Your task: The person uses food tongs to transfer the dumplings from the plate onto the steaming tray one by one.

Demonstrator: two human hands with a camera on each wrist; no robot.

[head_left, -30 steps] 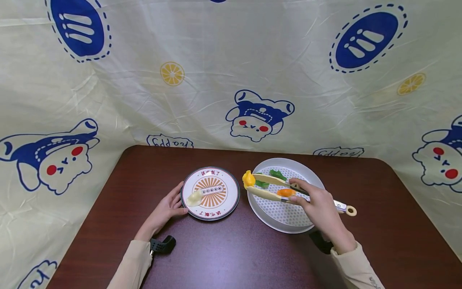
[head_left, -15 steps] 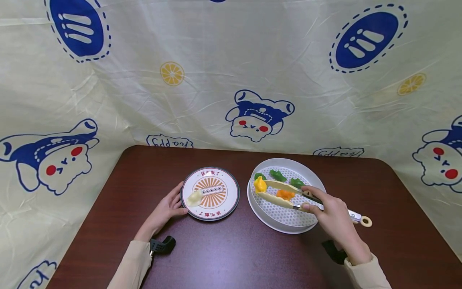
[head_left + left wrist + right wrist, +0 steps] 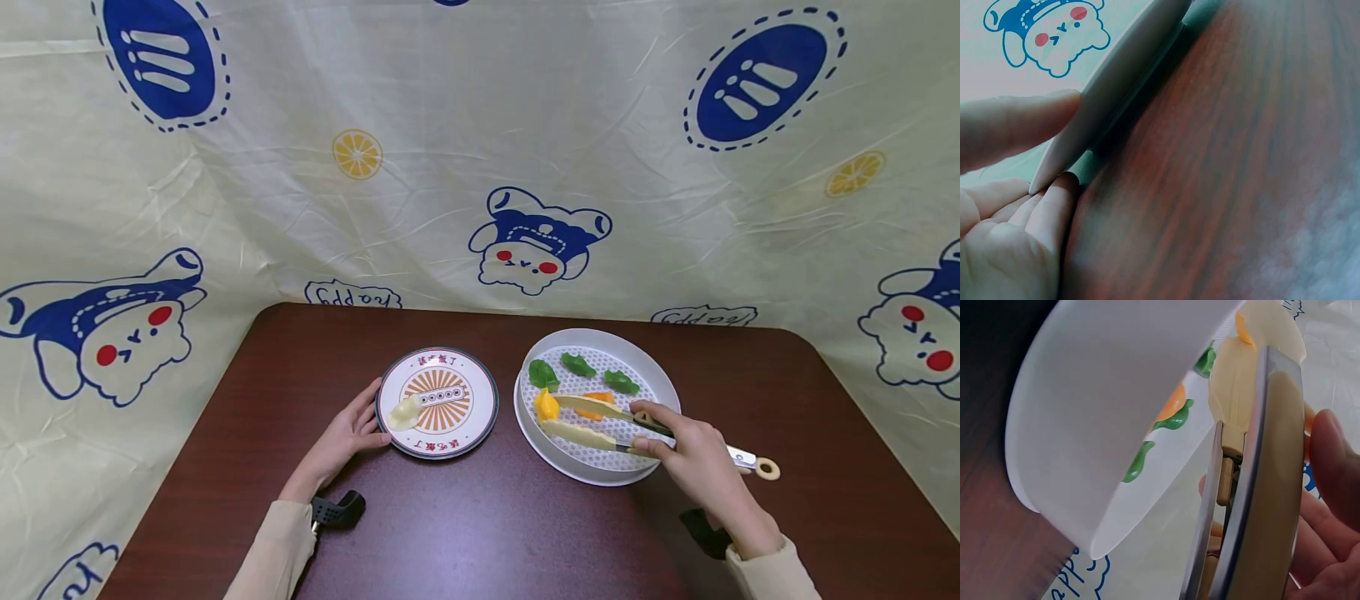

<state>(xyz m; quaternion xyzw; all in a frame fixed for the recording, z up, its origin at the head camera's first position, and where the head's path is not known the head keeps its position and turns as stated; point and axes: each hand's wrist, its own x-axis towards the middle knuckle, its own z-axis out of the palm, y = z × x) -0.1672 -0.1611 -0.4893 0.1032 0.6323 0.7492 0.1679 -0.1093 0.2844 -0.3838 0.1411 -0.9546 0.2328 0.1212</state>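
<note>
Cream-tipped tongs (image 3: 579, 434) are lying in the grasp of the right hand (image 3: 708, 471) — thumb and fingers are gripping the two arms from opposite sides, parted by the tongs' width. The tongs' tips are standing apart at one yellow piece (image 3: 547, 405), to the left of these fingers; whether they are pinching it is unclear. One orange piece (image 3: 600, 397) is lying nearer the fingers, partly covered by the far tong arm. Three green pieces (image 3: 577, 364) are resting beyond the tongs, leftward and farther out from the fingers. One round grey-white steamer tray (image 3: 663, 379) is holding these pieces. The left hand (image 3: 341, 442) is pinching the edge of one printed plate (image 3: 482, 392) — thumb above the rim, fingers below. One whitish piece (image 3: 405, 412) is sitting on it, just right of those fingers.
</note>
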